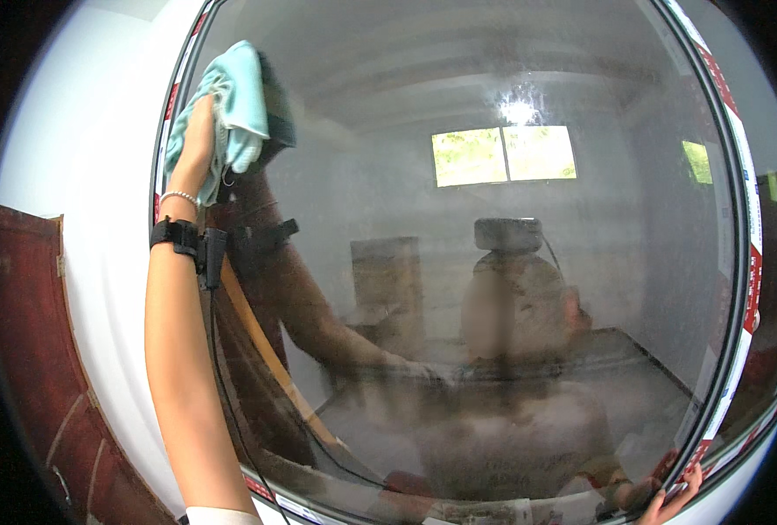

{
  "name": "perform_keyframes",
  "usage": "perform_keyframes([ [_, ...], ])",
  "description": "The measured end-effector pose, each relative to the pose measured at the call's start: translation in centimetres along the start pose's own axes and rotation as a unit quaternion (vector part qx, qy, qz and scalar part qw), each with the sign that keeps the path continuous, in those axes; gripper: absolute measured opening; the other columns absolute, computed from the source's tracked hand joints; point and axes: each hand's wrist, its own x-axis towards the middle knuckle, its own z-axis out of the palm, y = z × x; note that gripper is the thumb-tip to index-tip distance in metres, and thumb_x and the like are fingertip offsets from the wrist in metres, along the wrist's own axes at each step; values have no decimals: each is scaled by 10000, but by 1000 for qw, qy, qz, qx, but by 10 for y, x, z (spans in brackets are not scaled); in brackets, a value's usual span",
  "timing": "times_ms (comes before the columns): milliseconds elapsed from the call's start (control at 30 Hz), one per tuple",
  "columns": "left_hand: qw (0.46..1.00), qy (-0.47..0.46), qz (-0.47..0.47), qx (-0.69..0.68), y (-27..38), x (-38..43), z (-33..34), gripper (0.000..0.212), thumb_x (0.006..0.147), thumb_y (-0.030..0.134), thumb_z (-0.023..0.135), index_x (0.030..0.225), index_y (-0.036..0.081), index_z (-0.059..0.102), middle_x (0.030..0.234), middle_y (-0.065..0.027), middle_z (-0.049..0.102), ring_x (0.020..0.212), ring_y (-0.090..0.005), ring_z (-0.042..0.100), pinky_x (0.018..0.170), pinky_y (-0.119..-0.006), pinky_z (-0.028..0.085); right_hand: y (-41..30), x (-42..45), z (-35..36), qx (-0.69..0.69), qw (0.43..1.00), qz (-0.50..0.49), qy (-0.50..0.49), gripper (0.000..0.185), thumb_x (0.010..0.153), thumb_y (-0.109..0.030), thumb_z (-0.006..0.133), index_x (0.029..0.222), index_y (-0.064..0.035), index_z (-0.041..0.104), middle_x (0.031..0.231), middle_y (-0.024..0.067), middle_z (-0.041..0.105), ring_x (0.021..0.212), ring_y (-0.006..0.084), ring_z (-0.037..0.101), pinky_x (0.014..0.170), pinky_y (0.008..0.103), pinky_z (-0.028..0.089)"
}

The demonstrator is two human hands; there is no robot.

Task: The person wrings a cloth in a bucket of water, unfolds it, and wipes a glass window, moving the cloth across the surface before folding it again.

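A light-blue cloth (244,92) is bunched in my left hand (198,141), raised to the upper left of a large glass pane (375,210). The cloth lies against the glass beside the left edge of its frame, and its reflection shows just to the right. Folds of cloth hide most of those fingers. Down at the lower right corner, my right hand (674,499) grips the window frame (751,262), with part of the hand cut off by the picture's rim. Red-and-white printed protective tape covers stretches of the frame.
A black strap with a small device (212,256) sits on my left wrist, and its cable (221,367) hangs down along the forearm. White wall (112,197) and a dark red wooden door (34,328) stand at the left. Reflections of a room and windows overlay the glass.
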Motion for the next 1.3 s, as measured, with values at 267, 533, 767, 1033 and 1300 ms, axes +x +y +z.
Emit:
perform_keyframes([
  [267,931,-70,344,99,77,-52,103,430,913,168,405,1304,-7,437,1413,-213,366,1291,-338,358,1084,-392,238,-3,2,1,37,999,15,0,373,828,47,605,1163,-16,454,1111,115,492,935,217,500,824,334,415],
  [533,799,-162,565,125,184,-151,237,557,813,407,488,1315,167,484,1410,-158,399,1336,-310,326,1105,-476,202,2,3,-8,14,999,29,-15,308,817,-9,624,1085,-19,474,1176,150,474,1003,264,495,860,362,411],
  [767,713,-372,592,-54,200,-285,278,510,730,304,611,1192,92,572,1367,-193,436,1265,-335,418,978,-462,383,-1,1,-22,55,991,65,-105,300,844,-98,602,1104,-53,460,1309,158,388,1166,299,434,974,440,353],
  [1033,701,-338,627,-31,203,-253,274,428,715,246,588,1129,137,605,1349,-77,491,1261,-213,448,786,-351,468,-3,3,-35,67,983,106,-136,237,839,-83,600,1039,-19,490,1341,130,381,1027,223,482,883,346,386],
  [1300,773,-241,581,80,183,-160,233,499,775,206,450,1266,171,531,1408,-73,426,1315,-247,375,1100,-398,293,2,-10,-39,24,973,192,-122,386,740,57,496,1111,-22,427,1393,201,277,1276,320,327,1054,384,235],
])
